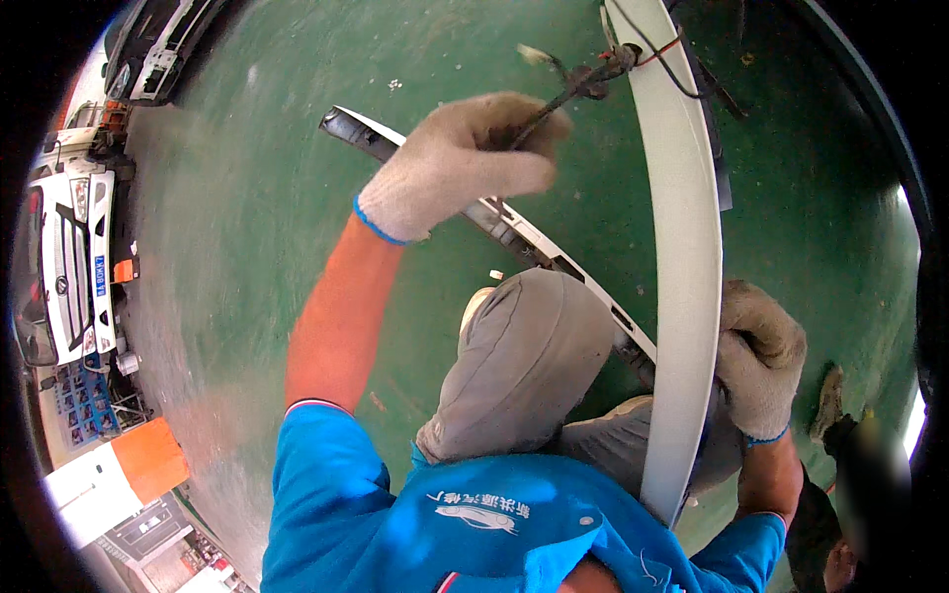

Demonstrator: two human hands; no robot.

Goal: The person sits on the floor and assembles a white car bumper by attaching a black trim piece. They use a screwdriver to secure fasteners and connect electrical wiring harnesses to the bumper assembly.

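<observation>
My left hand (465,163), in a pale knit glove with a blue cuff, pinches a dirty, dark wiring harness (591,83). The harness runs up to the top of a long white panel (682,247), where thin black and red wires show. This panel stretches from the upper edge down to my lap. At its right edge, my right hand (761,361) has its gloved fingers curled round the side; some fingertips are hidden. Under my knee a second long strip, white and grey (529,237), lies slantwise on the floor.
Green floor (257,227) spreads around me. A white truck (69,267) and a dark vehicle front (158,49) stand at the far left, above an orange and white box (148,463). Another person (855,494) is close by at the lower right.
</observation>
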